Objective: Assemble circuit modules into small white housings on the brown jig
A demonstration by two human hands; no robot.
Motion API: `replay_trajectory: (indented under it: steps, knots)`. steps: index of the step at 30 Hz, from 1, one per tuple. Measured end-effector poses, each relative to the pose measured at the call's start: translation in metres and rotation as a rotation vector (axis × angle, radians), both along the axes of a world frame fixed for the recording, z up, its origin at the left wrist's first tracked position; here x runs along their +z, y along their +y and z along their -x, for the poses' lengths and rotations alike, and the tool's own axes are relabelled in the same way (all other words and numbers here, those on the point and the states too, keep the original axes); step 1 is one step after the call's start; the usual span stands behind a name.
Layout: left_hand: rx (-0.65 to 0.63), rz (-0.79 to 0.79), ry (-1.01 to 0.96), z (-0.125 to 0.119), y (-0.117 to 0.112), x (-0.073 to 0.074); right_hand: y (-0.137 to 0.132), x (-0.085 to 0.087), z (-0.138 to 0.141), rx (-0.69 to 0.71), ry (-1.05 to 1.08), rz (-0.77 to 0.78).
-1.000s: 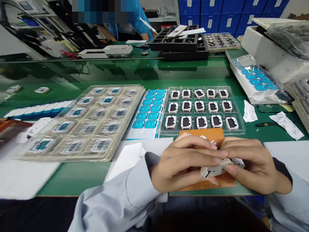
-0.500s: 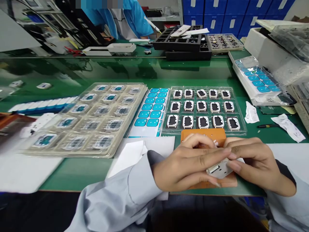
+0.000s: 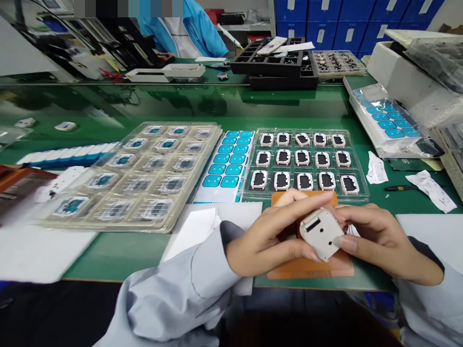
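Between my two hands is a white watch case [image 3: 322, 233], a rounded square with a dark slot and small dark holes on the side facing me. My left hand [image 3: 271, 241] grips its left side, thumb at the lower edge and fingers behind the top. On the right side, my right hand [image 3: 379, 241] pinches it, thumb on the face near the right edge. Just below and behind the case is an orange block [image 3: 311, 273] at the table's front edge. Past it lies a clear tray [image 3: 292, 183] with rows of white cases with dark centres.
Left of the clear tray is a sheet of blue stickers [image 3: 226, 159], then a stack of plastic trays [image 3: 148, 166]. Wrapped stickers [image 3: 390, 118] and crumpled white paper [image 3: 376, 167] lie right. Black divided boxes [image 3: 267, 65] stand at the back, near a person in blue [image 3: 202, 31].
The watch case has tilted up, so its flat side with the slot now shows more fully. My left fingers have lifted off that face to the top edge.
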State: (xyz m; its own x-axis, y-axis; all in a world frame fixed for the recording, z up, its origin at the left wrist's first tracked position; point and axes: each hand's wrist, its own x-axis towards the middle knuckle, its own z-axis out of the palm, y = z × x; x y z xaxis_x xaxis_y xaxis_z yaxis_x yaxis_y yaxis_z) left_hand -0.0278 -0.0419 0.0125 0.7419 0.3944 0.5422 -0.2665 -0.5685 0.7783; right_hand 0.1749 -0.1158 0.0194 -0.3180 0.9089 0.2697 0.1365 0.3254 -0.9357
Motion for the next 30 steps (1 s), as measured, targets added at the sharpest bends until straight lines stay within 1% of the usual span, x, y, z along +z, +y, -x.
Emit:
replay_trajectory:
  steps: [4, 10, 12, 14, 16, 17, 19, 21, 22, 23, 25, 27, 30]
  knots:
    - [0.001, -0.002, 0.002, 0.000, 0.000, 0.000, 0.001, 0.000, 0.000, -0.018, 0.039, 0.055]
    - [0.004, 0.054, -0.006, -0.002, -0.001, 0.000, 0.001, 0.001, 0.006, -0.085, 0.048, 0.142]
    - [0.006, 0.099, -0.007, -0.002, -0.001, 0.000, 0.001, 0.002, 0.007, -0.098, 0.022, 0.142]
    - [-0.001, 0.208, -0.004, -0.002, -0.003, 0.000, 0.001, 0.001, 0.007, -0.092, -0.003, 0.103]
    - [-0.023, 0.385, -0.015, -0.002, -0.005, 0.001, 0.000, -0.001, 0.006, -0.122, -0.018, -0.013]
    - [-0.035, 0.479, -0.023, -0.001, -0.006, 0.002, -0.001, -0.001, 0.004, -0.162, -0.027, -0.114]
    - [-0.040, 0.621, -0.030, -0.001, -0.008, 0.004, -0.002, -0.001, 0.001, -0.253, -0.087, -0.395]
    - [-0.022, 0.683, -0.025, -0.001, -0.009, 0.006, -0.002, 0.001, -0.003, -0.283, -0.229, -0.673]
    - [-0.015, 0.695, -0.022, -0.001, -0.009, 0.007, -0.002, 0.003, -0.004, -0.272, -0.313, -0.773]
    - [-0.012, 0.700, -0.018, -0.001, -0.009, 0.007, -0.002, 0.004, -0.004, -0.251, -0.388, -0.840]
    - [-0.009, 0.703, -0.011, -0.002, -0.008, 0.008, -0.002, 0.006, -0.004, -0.221, -0.475, -0.888]
    - [-0.003, 0.689, 0.002, -0.002, -0.008, 0.007, -0.002, 0.006, -0.003, -0.212, -0.477, -0.894]
    - [0.028, 0.624, 0.038, -0.003, -0.007, 0.006, -0.002, 0.005, -0.002, -0.217, -0.450, -0.888]
